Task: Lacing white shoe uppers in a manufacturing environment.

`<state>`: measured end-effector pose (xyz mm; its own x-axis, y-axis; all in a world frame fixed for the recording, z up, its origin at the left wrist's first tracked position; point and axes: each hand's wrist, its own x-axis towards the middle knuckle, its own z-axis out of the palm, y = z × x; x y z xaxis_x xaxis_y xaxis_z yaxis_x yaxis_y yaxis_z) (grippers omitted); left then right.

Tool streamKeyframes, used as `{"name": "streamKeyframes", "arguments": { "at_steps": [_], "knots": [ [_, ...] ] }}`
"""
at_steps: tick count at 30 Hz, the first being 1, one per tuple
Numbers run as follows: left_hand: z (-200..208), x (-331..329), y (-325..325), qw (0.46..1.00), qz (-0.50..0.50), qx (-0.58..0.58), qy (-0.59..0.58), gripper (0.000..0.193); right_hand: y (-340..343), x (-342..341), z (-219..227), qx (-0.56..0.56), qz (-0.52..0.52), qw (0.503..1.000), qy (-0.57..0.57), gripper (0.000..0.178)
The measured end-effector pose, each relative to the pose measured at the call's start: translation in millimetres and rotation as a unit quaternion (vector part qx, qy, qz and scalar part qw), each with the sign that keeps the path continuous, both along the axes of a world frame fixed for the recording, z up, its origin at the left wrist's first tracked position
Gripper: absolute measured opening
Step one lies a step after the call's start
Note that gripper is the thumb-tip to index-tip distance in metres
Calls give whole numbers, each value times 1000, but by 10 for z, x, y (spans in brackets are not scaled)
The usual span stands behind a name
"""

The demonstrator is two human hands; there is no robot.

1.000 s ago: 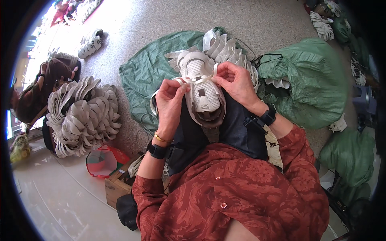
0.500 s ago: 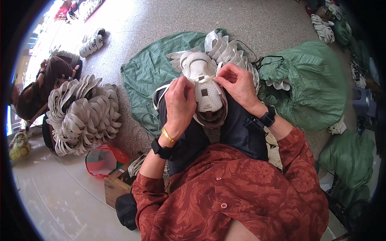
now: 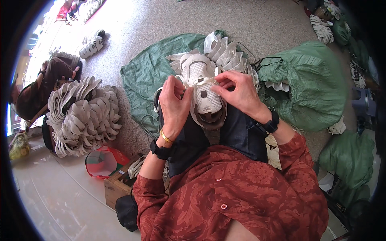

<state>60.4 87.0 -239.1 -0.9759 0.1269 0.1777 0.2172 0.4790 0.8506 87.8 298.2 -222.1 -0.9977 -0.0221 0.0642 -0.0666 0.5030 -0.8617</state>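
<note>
A white mesh sneaker [image 3: 206, 100] rests between my knees, its heel opening toward me. A pale shoelace [image 3: 198, 82] crosses over its tongue. On the shoe's left side is my left hand [image 3: 173, 103], its fingers bent and thumb apart from them; part of the lace runs beside its fingertips, and a loop of it shows behind the wrist. To the right, my right hand [image 3: 240, 93] has its thumb over the mesh and its forefinger apart, close to a raised bit of lace. Beyond the shoe lie several pale shoe parts [image 3: 227, 51].
Green woven sacks lie ahead [image 3: 142, 72] and at right [image 3: 315, 86]. A big stack of pale shoe parts [image 3: 86, 116] stands at left. Near my left elbow are a red bag [image 3: 100, 161] and a wooden box [image 3: 113, 188]. A person in dark clothes [image 3: 50, 86] sits at far left.
My hands have moved apart, the left one leftward and the right one slightly nearer me. Their thumbs and fingers have parted from the lace, which was pinched between them over the shoe.
</note>
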Motion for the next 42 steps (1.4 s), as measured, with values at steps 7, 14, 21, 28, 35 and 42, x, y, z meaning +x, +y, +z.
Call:
{"name": "streamKeyframes", "arguments": {
  "at_steps": [7,14,21,28,35,42],
  "knots": [
    [1,39,39,999,-20,24,15,16,6,7,31,73,39,996,26,25],
    [12,94,37,999,-31,19,-3,19,-82,2,-74,128,23,989,75,13],
    [82,132,60,999,-46,-8,8,29,-57,30,-59,67,15,996,61,13],
    [78,113,5,997,-81,-18,7,29,-80,30,-4,17,26,997,65,14],
    [84,96,-20,992,-107,-62,-1,23,-30,28,35,195,124,958,171,17],
    [29,120,-8,985,-109,-127,49,18,-46,-12,98,319,138,913,214,15]
  ]
}}
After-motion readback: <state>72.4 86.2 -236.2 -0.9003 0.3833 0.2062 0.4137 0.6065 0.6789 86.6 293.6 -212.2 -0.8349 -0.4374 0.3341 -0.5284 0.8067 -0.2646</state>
